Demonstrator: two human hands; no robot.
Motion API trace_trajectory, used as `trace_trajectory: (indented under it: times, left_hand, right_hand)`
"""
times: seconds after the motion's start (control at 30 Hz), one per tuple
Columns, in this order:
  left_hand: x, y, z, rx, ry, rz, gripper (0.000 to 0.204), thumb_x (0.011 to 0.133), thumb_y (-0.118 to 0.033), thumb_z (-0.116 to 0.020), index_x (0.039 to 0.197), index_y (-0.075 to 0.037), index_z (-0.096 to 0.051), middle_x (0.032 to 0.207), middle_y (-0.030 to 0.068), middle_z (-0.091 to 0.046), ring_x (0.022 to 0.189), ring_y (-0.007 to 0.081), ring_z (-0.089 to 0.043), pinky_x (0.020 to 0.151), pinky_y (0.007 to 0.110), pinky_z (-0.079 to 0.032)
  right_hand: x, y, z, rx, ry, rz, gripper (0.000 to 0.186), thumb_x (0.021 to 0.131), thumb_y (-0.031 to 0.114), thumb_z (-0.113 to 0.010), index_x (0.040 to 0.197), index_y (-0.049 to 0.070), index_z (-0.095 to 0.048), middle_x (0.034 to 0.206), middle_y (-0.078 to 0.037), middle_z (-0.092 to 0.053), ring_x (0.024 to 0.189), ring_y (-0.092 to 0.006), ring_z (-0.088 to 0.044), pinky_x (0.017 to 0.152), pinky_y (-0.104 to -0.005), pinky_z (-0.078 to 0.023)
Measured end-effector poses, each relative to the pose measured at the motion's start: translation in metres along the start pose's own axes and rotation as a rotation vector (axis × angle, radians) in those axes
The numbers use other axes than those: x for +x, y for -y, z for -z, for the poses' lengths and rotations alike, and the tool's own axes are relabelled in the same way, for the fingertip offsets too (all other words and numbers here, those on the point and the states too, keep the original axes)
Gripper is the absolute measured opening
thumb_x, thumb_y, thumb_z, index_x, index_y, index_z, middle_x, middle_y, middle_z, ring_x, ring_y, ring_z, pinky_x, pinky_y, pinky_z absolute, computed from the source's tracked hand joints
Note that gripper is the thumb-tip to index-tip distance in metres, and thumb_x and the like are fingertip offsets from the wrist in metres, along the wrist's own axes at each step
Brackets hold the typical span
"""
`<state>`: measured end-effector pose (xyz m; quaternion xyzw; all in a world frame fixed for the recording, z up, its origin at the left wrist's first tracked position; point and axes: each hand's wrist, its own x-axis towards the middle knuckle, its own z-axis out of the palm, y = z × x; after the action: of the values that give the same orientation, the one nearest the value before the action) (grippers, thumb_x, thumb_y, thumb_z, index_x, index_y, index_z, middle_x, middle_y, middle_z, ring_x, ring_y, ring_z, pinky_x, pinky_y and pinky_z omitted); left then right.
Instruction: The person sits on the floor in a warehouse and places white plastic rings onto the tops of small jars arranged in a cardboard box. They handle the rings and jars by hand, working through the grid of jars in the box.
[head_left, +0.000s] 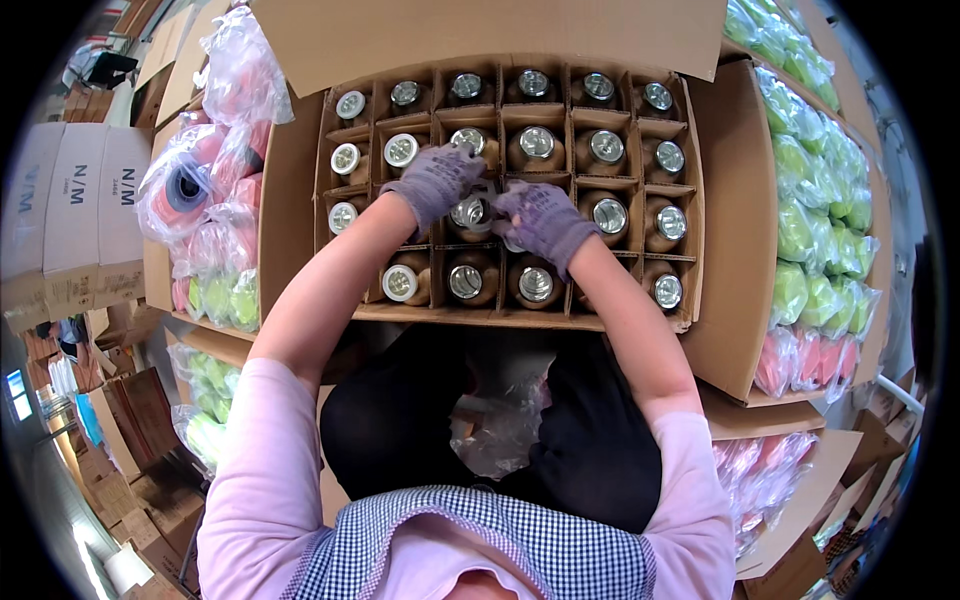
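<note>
A cardboard carton with divider cells holds several bottle-like vessels with shiny, mirrored round mouths, such as one vessel. White rings sit round the mouths at the left, such as this white ring. My left hand, in a purple-grey glove, reaches over the middle cells with its fingers bent together. My right hand, gloved alike, is closed beside the vessel between both hands. Something pale shows between my fingertips there; the fingers partly hide it, and its kind cannot be made out.
Open cartons stand on both sides: pink and green plastic-wrapped items at left, green wrapped items at right. A raised carton flap stands behind. Clear plastic film lies between my knees. Closed white boxes are stacked far left.
</note>
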<state>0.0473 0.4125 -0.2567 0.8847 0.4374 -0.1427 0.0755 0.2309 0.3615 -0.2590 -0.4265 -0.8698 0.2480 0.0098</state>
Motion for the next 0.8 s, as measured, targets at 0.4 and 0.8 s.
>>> trace_trajectory:
  times: [0.4, 0.8]
  left_hand:
    - [-0.023, -0.011, -0.024, 0.034, -0.153, 0.086, 0.025, 0.086, -0.016, -0.058, 0.111, -0.015, -0.056, 0.099, 0.0132, -0.058, 0.083, 0.0295, -0.067, 0.067, 0.039, -0.055]
    - [-0.036, 0.069, 0.014, -0.948, -0.170, 0.564, 0.021, 0.088, -0.017, -0.067, 0.104, -0.003, -0.067, 0.082, 0.0059, -0.067, 0.070, 0.0076, -0.059, 0.063, 0.025, -0.050]
  right_hand:
    - [0.018, 0.025, -0.003, 0.065, -0.046, -0.239, 0.028, 0.088, 0.024, -0.055, 0.104, 0.004, -0.064, 0.101, -0.015, -0.068, 0.096, -0.0282, -0.066, 0.083, -0.0373, -0.052]
    - [0.047, 0.017, -0.006, 0.102, 0.057, -0.387, 0.032, 0.084, 0.028, -0.054, 0.103, 0.005, -0.068, 0.108, -0.017, -0.067, 0.103, -0.0294, -0.064, 0.089, -0.0388, -0.050]
